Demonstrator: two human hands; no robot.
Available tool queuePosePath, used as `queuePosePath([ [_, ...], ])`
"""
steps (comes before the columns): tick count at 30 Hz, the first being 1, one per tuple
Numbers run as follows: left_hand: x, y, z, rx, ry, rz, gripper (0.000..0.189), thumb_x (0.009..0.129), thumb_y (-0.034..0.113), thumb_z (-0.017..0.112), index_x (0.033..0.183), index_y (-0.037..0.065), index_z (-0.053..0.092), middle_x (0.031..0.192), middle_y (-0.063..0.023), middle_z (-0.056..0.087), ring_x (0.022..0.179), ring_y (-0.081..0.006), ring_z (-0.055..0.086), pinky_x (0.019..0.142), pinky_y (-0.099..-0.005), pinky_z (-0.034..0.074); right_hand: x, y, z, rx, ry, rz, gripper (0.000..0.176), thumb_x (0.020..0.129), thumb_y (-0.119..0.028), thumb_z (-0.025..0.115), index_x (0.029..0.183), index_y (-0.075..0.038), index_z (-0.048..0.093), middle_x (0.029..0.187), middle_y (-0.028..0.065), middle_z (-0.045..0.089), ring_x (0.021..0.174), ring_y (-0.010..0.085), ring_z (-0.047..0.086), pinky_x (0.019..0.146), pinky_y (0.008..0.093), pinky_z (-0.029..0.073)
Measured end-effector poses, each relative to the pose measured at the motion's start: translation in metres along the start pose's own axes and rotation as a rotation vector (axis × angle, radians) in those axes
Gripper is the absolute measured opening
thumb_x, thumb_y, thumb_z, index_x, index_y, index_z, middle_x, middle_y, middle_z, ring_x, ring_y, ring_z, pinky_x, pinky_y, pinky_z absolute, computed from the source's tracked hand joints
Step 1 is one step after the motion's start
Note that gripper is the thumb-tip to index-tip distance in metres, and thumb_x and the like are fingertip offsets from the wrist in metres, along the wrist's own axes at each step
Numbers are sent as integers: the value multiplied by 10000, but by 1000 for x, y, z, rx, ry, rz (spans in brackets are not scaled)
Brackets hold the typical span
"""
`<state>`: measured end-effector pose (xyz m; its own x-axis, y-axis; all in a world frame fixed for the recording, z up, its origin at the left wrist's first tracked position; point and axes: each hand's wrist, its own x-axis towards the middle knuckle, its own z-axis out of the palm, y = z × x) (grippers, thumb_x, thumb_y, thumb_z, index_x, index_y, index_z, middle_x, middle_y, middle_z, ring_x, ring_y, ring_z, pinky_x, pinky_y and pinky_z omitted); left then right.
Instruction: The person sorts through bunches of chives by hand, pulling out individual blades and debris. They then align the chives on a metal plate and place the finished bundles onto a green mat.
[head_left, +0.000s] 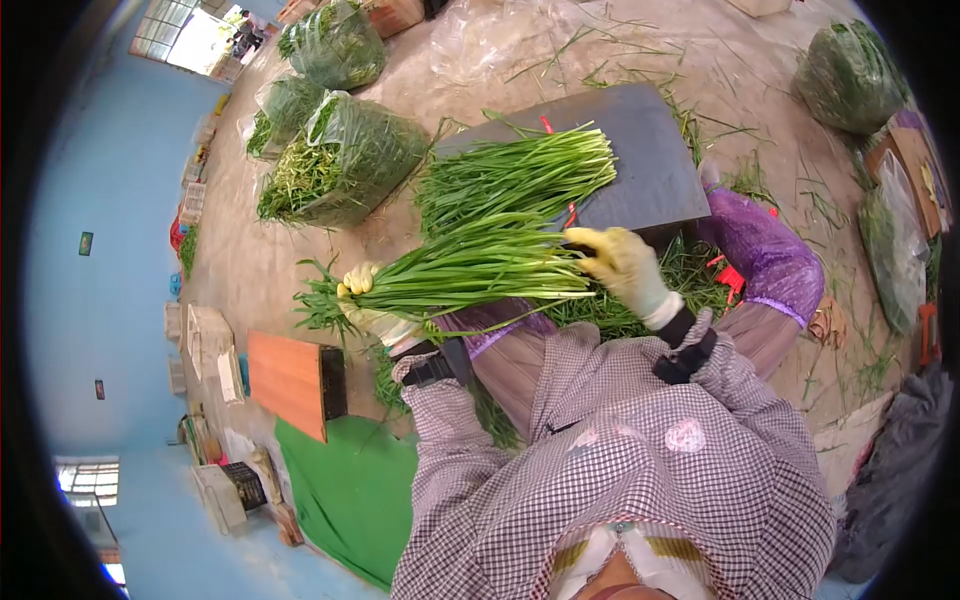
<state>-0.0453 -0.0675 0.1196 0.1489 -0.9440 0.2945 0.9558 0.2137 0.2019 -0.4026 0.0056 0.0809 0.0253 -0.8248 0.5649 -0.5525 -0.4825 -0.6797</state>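
Observation:
My left hand (362, 292), in a pale yellow glove, is wrapped around the leafy end of a bunch of garlic chives (480, 268). The stalks fan out to the right above my lap, their pale ends uneven. At those ends is my gloved right hand (622, 268), fingers apart and curved, with the fingertips right beside the stalks. A second pile of garlic chives (525, 175) lies on a dark grey board (655, 150) just beyond. Red ties (571, 214) show at the edge of that pile.
Loose green trimmings (690, 285) lie between my legs, beside a red plastic item (732, 280). Clear bags stuffed with greens (350, 160) stand at the far left, and another full bag (850, 78) at the far right. An orange-topped box (287, 380) and green cloth (350, 490) are at left.

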Motion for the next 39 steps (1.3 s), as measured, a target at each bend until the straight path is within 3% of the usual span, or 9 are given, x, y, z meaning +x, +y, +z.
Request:
queuePosePath([
  [3,4,2,-12,10,-55,-39,217,979,214,533,799,133,442,782,14,445,749,-129,436,763,-303,380,11,-7,29,-285,-292,-168,160,876,-258,683,986,-141,685,882,50,604,898,266,605,818,420,484],
  [9,-9,13,-6,99,-37,33,208,972,208,586,828,136,455,776,24,445,717,-105,416,678,-268,363,37,-45,-19,958,-287,428,87,974,-107,595,947,-51,656,886,-1,594,841,112,553,818,261,463],
  [11,-12,25,-20,97,-68,11,192,967,206,593,844,141,460,781,28,452,717,-104,423,673,-270,368,30,-21,-30,1196,-168,339,92,966,-102,610,945,-21,651,913,2,616,860,115,568,831,265,466],
  [14,-13,29,-28,55,-50,13,195,966,183,579,844,143,433,785,31,424,714,-103,412,693,-277,374,28,-12,-45,700,-265,359,124,962,-105,609,1033,-22,668,945,35,649,902,133,601,854,292,481],
  [19,-13,15,-23,37,-64,3,187,973,190,563,870,134,417,816,14,425,747,-123,430,759,-297,381,15,-29,13,-80,-441,-223,718,773,-259,789,1433,-184,516,1265,96,600,1060,279,604,936,392,506],
  [25,-15,17,-17,164,-31,29,145,981,229,561,952,103,494,866,-12,486,827,-154,497,832,-332,407,20,-35,73,-335,-687,-282,475,790,-300,751,1224,-132,651,1085,74,665,921,248,660,769,371,535],
  [30,-19,15,-5,243,10,90,145,973,224,578,972,94,515,864,-5,500,833,-152,502,825,-343,415,56,-78,25,998,-532,383,162,978,-142,574,1017,-55,706,895,27,661,720,103,560,683,260,472],
  [36,-26,37,-33,65,-67,56,143,959,197,601,883,118,509,794,22,469,742,-113,442,765,-306,393,38,-26,-34,1287,-62,159,202,1020,-275,584,1019,-75,611,938,63,575,740,114,504,665,267,414],
  [39,-30,35,-33,-27,-34,96,169,951,166,598,831,138,483,759,27,463,704,-103,441,743,-283,390,17,4,-63,1668,153,404,188,1025,-281,576,998,-96,567,970,66,608,742,105,507,675,267,425],
])
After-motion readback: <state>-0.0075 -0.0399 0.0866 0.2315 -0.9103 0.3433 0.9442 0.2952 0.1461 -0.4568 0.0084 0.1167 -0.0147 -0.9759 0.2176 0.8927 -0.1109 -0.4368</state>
